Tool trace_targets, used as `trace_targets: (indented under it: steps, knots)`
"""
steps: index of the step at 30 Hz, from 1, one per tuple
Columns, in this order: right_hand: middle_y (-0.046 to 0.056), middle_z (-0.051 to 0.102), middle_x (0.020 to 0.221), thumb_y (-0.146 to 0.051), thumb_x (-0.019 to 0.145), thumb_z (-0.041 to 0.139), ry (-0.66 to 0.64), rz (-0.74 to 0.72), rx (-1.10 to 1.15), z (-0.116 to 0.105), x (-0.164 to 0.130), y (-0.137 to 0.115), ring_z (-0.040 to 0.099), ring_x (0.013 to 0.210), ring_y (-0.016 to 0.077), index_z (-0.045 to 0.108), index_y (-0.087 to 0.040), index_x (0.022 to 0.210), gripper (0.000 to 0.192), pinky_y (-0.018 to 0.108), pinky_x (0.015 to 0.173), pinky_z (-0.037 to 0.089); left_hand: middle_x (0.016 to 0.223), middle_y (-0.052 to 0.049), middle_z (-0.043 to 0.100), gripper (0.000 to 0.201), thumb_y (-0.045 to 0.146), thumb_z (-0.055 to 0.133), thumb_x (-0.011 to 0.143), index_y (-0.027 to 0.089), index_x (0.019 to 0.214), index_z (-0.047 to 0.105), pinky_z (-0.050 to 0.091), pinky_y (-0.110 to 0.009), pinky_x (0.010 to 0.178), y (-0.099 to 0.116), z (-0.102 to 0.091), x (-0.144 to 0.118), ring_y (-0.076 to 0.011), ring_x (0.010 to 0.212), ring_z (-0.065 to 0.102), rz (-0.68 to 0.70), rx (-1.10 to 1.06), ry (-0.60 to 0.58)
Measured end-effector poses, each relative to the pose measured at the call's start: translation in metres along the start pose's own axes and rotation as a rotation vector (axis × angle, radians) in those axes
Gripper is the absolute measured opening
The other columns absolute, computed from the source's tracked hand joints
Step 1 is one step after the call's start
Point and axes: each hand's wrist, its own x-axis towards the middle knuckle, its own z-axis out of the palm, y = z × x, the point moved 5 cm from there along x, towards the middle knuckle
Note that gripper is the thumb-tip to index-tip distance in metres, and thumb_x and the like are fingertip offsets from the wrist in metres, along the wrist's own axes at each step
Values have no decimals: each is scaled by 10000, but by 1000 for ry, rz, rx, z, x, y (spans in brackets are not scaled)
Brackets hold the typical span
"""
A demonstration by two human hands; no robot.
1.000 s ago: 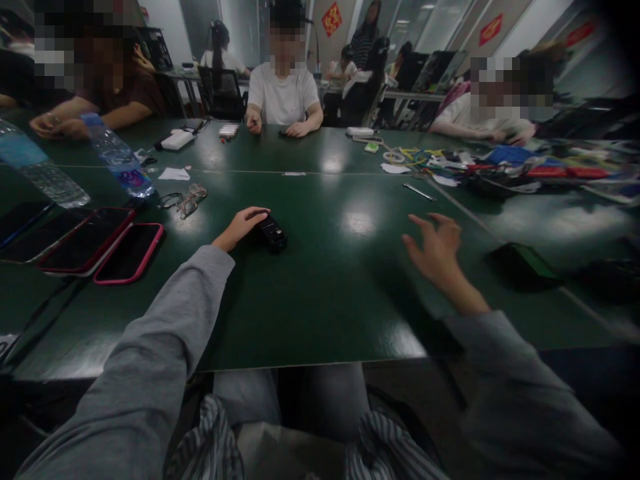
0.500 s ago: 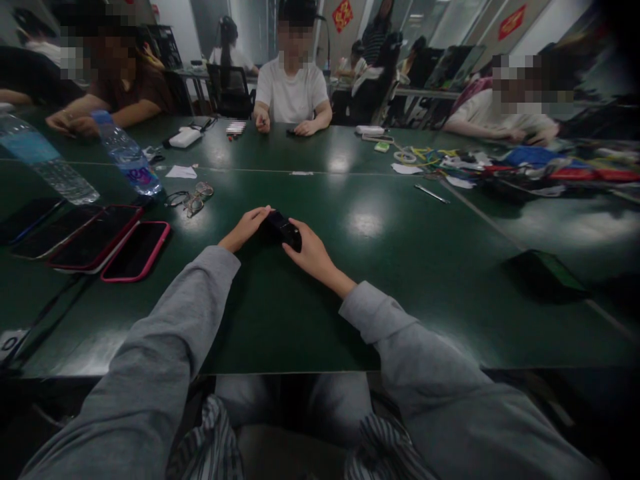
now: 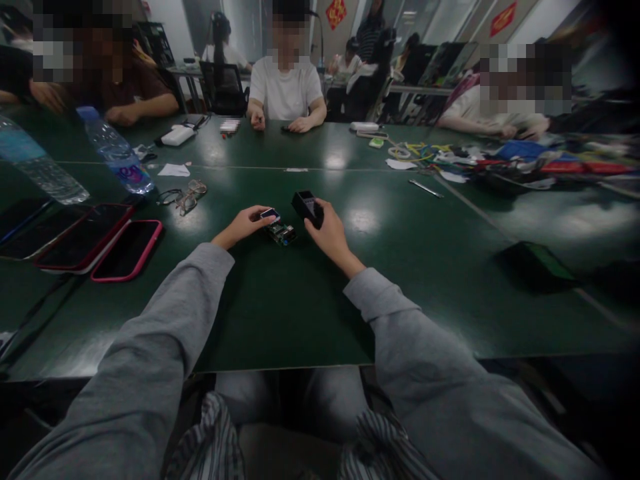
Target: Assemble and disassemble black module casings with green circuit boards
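My left hand (image 3: pixel 243 225) rests on the dark green table (image 3: pixel 310 293) and pinches the near end of a small green circuit board (image 3: pixel 279 231) that lies flat, with a small screen at the fingertips. My right hand (image 3: pixel 327 230) holds a black plastic cover (image 3: pixel 307 205) lifted just above and to the right of the board. Both arms wear grey sleeves.
Several phones (image 3: pixel 125 248) in red and pink cases lie at the left, beside two water bottles (image 3: pixel 116 155) and a pair of glasses (image 3: pixel 186 197). A dark green flat object (image 3: pixel 539 261) lies at the right. Cables and tools (image 3: pixel 480 163) clutter the far right. Other people sit around the table.
My right hand came in from the right to the black device, then lifted its black cover off. The green circuit board is now exposed under my left fingers.
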Motion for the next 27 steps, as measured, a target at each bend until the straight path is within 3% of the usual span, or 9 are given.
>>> trace_targets:
  steps: [4,11,15,21,24,27]
  knots:
    - [169,558,1267,-288,848,566,-87,7,-122,13,-3,10,532,1180,314,445,-146,1364,548,516,1007,462,1236,-125,671,613,517,748,725,175,1217,617,487,-445,1004,2,0,-2,-245,1108,643,-14,25,-30]
    - [181,454,1300,-324,871,570,42,-17,-220,5,-3,-1,424,1233,345,504,-161,1319,481,559,993,433,1229,-123,670,650,452,805,671,166,1220,605,474,-464,1018,3,0,-2,-255,1114,638,-10,15,-66]
    - [133,475,1314,-310,942,462,84,-114,-177,-2,-5,-20,416,1264,315,528,-229,1274,348,537,998,419,1230,-115,663,617,487,766,717,182,1226,600,470,-463,1019,-7,-3,3,-257,1124,629,27,1,-2]
    - [113,514,1314,-320,980,448,-44,-213,-178,3,-12,-43,416,1260,275,537,-217,1263,314,457,1012,392,1251,-117,634,556,459,716,779,174,1228,555,432,-467,1066,-19,-10,9,-244,1172,593,73,-40,147]
    - [127,488,1374,-318,995,436,-21,-240,-317,-15,-5,-40,374,1301,276,526,-189,1310,352,453,1057,329,1267,-119,621,506,421,698,802,178,1211,527,429,-453,1075,-23,-13,9,-233,1190,587,42,-92,203]
    - [150,435,1442,-324,981,471,104,-127,-542,-68,-1,2,319,1349,296,508,-192,1358,401,478,1078,267,1259,-120,625,465,376,695,809,175,1187,514,423,-447,1087,-24,-13,9,-227,1194,592,10,-136,218]
